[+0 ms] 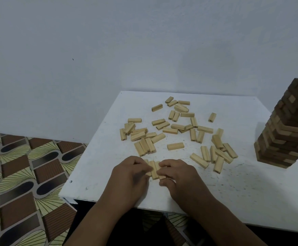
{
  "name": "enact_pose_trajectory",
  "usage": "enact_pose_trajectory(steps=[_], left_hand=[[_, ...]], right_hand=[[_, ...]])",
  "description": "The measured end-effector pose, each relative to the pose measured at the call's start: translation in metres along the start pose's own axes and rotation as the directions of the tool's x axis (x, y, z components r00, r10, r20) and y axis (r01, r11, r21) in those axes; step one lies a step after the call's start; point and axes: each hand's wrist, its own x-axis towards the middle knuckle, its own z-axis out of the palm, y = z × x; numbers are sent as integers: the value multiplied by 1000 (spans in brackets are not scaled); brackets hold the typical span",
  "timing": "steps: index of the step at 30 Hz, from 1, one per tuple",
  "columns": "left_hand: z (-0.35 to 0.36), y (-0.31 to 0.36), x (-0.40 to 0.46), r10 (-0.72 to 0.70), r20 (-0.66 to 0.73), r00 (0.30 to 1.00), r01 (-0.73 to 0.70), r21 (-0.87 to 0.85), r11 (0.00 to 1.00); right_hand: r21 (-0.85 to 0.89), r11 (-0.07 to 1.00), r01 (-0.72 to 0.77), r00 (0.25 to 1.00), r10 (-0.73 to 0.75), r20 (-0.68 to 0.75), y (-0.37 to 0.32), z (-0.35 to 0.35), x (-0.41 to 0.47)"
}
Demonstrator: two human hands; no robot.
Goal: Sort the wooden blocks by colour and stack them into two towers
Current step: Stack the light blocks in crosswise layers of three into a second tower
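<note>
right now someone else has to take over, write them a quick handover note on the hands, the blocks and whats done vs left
Left hand and right hand: both at the near edge of the white table, fingers curled on a row of light blocks lying side by side, squaring them up.
Loose light blocks: scattered flat across the middle of the table, none stacked yet.
Dark tower: standing at the right edge, mostly dark, with a few light blocks showing in it.
Done: the dark tower is up.
Left: the light tower is only at its first row; stack the rest on it.
</note>
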Motion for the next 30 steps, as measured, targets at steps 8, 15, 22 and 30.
enact_pose_trajectory(steps=[8,15,22,30], left_hand=[[0,-3,0,-14,8,1000,14,-9,1000],[0,-6,3,-8,-5,1000,8,-45,999],[4,-11,5,-31,-2,1000,30,-103,994],[4,-11,6,-7,-13,1000,5,-101,995]], right_hand=[[-139,969,206,967,-223,-124,-3,7,6],[-81,989,121,987,-129,-97,0,7,6],[-90,988,124,988,-131,-80,0,6,9],[-64,992,109,989,-115,-90,-1,7,10]])
